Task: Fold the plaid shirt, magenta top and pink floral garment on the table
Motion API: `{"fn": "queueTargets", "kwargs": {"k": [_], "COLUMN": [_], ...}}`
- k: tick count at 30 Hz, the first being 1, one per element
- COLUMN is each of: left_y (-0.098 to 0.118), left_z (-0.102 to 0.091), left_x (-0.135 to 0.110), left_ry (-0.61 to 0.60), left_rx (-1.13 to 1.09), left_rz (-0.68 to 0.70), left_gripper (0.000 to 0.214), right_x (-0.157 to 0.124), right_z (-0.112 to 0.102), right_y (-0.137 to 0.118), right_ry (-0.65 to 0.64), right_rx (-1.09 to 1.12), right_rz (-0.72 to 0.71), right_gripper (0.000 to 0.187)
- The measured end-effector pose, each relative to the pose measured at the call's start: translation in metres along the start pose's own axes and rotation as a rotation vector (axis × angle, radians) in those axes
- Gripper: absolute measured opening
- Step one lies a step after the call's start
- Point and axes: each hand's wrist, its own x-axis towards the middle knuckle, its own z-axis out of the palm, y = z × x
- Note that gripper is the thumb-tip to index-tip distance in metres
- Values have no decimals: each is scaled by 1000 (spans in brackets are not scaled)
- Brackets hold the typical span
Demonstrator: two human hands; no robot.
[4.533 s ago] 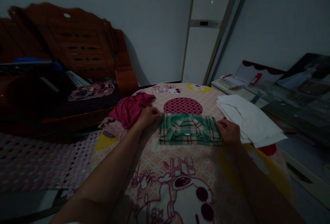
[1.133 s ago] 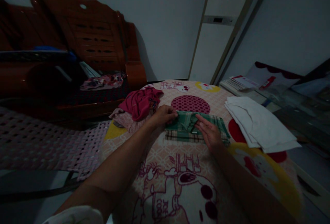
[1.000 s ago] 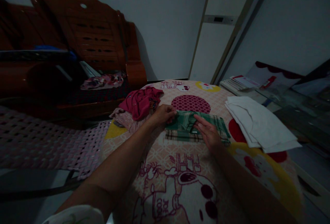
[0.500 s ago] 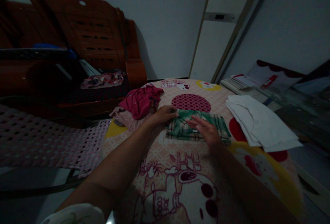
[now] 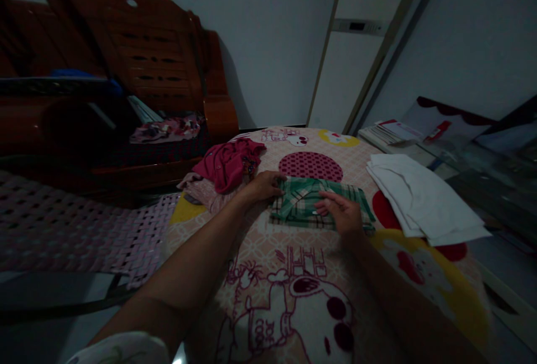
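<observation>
A green plaid shirt (image 5: 300, 199), folded into a flat rectangle, lies on a table covered with a printed cloth (image 5: 260, 246). At the shirt's left edge is my left hand (image 5: 266, 186), its fingers bent and closed on the upper left corner. My right hand (image 5: 343, 214) rests over the right half of the shirt. Its fingers are apart and partly bent, with the index finger stretched toward the middle and nothing gripped.
A crumpled magenta garment (image 5: 224, 165) lies at the table's left edge. Folded white cloth (image 5: 419, 199) is at the right. A wooden bench (image 5: 155, 56) and a woven chair (image 5: 84, 224) stand to the left. A glass shelf (image 5: 474, 157) borders the right side.
My right hand has shifted slightly right and its fingers, flat before, are now more bent. My left hand has moved a little left along the shirt's edge.
</observation>
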Motion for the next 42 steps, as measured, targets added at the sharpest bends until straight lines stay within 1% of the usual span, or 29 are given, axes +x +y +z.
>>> {"fn": "queueTargets", "kwargs": {"k": [3,5,8,11,15,17,20,21,22,23,26,29,31,34,37,40,42], "left_y": [0,-1,-1,0,4,9,21,25,28,32,37,39,41,43,42,35,28], "left_z": [-2,-3,-5,-6,-5,-3,1,3,5,8,17,26,30,33,32,29,27], "left_x": [1,1,2,2,0,-2,-7,-9,-10,-11,-13,-14,-15,-17,-15,-10,-5], "left_ry": [23,36,23,31,67,135,318,352,350,317,139,-1,-39,-24,8,57,94], "left_rx": [51,88,113,156,293,388,487,495,490,476,438,489,555,608,579,469,339], "left_rz": [19,35,43,51,56,69,111,135,162,189,245,264,260,244,212,155,119], "left_gripper": [53,53,52,51,50,45,29,24,20,18,15,27,34,31,27,28,26], "right_x": [3,3,2,0,0,1,2,2,3,3,3,2,2,3,3,3,3], "right_z": [-6,-8,-12,-18,-27,-28,-28,-28,-27,-27,-27,-26,-25,-25,-25,-25,-24], "right_y": [5,4,-2,-11,-19,-19,-17,-16,-15,-14,-12,-10,-9,-6,-5,-4,-4], "right_ry": [94,134,196,288,356,392,416,411,405,400,389,376,365,354,346,331,326], "right_rx": [-18,-60,-153,-218,-269,-286,-297,-301,-305,-309,-306,-287,-280,-289,-299,-308,-312], "right_rz": [-5,-17,-45,-87,-121,-137,-147,-149,-150,-150,-147,-149,-145,-140,-136,-125,-118], "right_gripper": [26,24,25,29,31,31,31,30,30,29,28,28,28,29,29,29,29]}}
